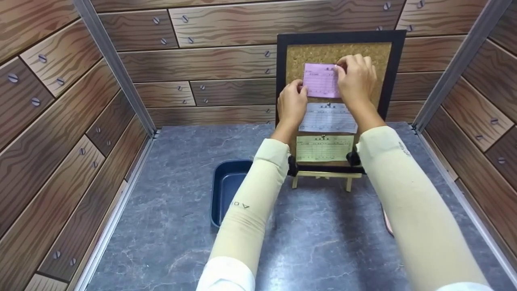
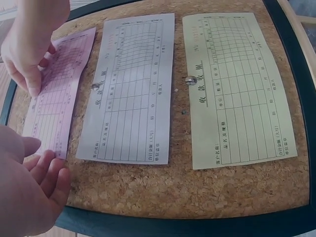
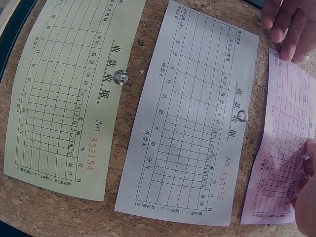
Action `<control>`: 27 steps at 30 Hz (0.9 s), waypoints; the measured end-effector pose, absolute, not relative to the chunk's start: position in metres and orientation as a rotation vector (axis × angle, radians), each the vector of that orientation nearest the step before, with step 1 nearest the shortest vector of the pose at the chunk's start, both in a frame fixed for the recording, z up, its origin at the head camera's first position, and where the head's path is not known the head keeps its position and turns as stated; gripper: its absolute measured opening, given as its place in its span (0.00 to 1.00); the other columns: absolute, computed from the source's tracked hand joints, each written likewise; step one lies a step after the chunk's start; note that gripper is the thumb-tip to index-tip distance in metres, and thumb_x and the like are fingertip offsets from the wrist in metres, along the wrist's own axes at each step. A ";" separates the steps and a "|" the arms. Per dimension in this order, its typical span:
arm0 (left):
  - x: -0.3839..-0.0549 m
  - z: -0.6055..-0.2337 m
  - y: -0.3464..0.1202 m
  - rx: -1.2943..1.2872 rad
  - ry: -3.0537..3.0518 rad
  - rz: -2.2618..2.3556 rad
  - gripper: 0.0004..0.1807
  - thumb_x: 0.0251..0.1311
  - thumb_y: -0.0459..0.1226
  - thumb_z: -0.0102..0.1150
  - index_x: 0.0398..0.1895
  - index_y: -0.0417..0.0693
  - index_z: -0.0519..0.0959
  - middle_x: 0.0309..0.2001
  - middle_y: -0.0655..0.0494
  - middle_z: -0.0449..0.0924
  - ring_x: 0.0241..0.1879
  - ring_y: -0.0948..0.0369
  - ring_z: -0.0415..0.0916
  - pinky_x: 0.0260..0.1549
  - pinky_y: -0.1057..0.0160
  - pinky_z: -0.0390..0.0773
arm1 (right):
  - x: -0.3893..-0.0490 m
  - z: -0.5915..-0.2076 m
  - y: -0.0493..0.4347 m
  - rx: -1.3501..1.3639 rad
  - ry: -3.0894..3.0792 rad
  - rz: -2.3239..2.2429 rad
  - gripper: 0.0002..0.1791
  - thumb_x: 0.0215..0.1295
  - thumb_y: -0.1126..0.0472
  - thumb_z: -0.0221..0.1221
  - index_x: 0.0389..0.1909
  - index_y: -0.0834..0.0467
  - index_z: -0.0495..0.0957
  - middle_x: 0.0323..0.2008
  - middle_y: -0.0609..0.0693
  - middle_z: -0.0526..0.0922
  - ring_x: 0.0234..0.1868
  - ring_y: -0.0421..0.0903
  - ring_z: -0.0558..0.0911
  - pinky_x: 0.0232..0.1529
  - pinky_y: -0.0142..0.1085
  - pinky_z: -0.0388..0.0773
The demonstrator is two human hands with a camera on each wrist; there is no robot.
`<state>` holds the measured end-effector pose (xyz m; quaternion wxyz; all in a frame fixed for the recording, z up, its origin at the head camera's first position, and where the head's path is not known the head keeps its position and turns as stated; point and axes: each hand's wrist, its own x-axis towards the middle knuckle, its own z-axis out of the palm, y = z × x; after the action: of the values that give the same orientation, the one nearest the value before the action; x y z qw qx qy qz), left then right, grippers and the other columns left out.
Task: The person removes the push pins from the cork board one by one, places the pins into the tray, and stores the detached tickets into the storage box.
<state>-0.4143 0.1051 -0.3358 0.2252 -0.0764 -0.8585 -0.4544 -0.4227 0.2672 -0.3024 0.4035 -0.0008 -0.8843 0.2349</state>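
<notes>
A pink receipt slip point(image 1: 321, 83) lies against the upper part of a black-framed corkboard point(image 1: 339, 50). My left hand point(image 1: 293, 103) pinches the slip's left edge between thumb and fingers. My right hand point(image 1: 359, 79) is at its top right, thumb and fingertips together near the printed heading. A small clear glint, like a push pin point(image 3: 302, 180), shows between those fingertips, mostly hidden. Below the pink slip hang a pale blue-white receipt point(image 2: 131, 89) and a yellow-green receipt point(image 2: 237, 94), each fixed near its heading by a clear push pin point(image 3: 121, 77).
The board leans on a small wooden easel point(image 1: 327, 175) with black clips point(image 1: 353, 157) at its lower edge. A dark blue tray point(image 1: 216, 194) stands left of it, partly behind my left sleeve. A pink-edged object point(image 1: 387, 222) peeks out beside my right sleeve. Wood-patterned walls enclose the grey table.
</notes>
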 end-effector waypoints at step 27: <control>-0.416 -0.329 0.110 -0.119 -2.278 -1.559 0.09 0.66 0.41 0.63 0.48 0.54 0.82 0.38 0.65 0.86 0.39 0.68 0.80 0.39 0.68 0.75 | -0.424 -0.305 0.274 0.083 -2.225 0.633 0.11 0.68 0.55 0.62 0.45 0.58 0.83 0.43 0.58 0.81 0.49 0.59 0.73 0.56 0.49 0.63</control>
<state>-0.4164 0.1102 -0.3293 0.1883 -0.0423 -0.8097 -0.5541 -0.4240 0.2737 -0.3046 0.4018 0.0326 -0.8802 0.2503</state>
